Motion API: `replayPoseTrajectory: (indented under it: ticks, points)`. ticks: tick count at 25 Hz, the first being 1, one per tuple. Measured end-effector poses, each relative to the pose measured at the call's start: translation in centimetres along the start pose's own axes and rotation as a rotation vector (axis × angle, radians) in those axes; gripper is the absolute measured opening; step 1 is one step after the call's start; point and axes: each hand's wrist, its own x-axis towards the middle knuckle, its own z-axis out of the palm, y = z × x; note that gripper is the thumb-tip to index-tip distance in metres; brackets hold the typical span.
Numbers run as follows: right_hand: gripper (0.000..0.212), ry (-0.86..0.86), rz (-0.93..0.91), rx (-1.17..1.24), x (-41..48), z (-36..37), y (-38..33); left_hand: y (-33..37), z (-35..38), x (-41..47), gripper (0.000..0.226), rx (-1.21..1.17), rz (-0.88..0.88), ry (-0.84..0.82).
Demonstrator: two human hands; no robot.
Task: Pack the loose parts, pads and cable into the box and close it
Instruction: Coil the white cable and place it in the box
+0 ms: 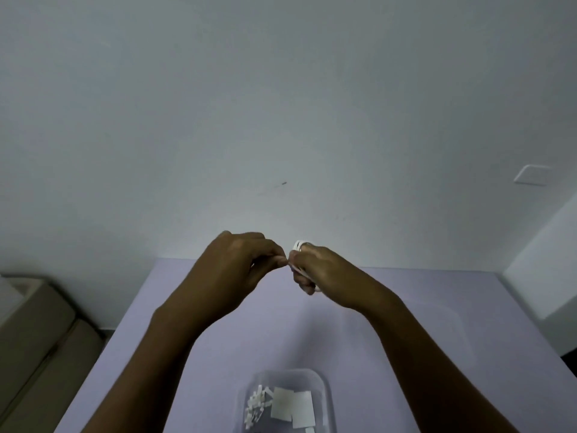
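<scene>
White cable coiled in our right hand, fingers clenched around it; left hand pinches its loose end above the table's far edge. Clear box with parts and pads sits at near edge. We'd wind tight, then drop in.

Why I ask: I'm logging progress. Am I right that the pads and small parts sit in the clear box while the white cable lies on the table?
Not quite. In the head view, the white cable is held coiled in the right hand, above the table. The pads and small parts are in the clear box.
</scene>
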Motion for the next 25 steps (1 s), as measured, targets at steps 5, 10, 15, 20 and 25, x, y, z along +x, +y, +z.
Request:
replayPoseTrajectory:
  ticks: [5,10,15,20,25]
  points:
    - [0.015,-0.35,0.004,0.225,-1.1,-1.3,-1.3,0.1,0.2,0.3,0.01,-0.215,0.051,0.092]
    - [0.019,-0.474,-0.024,0.537,-0.8,-1.0,-0.9,0.6,1.6,0.8,0.016,-0.441,-0.02,0.112]
    - [0.017,-0.514,0.0,0.68,-0.5,-1.4,-0.2,0.2,2.0,1.1,0.019,-0.635,-0.073,0.123]
    - [0.011,-0.517,-0.116,0.692,-0.4,-1.8,-0.5,-0.1,1.4,1.1,0.028,-0.689,-0.052,-0.1]
    - [0.017,-0.441,-0.125,0.529,0.0,-2.3,-0.3,-0.5,1.8,1.5,0.016,-0.514,-0.015,-0.153]
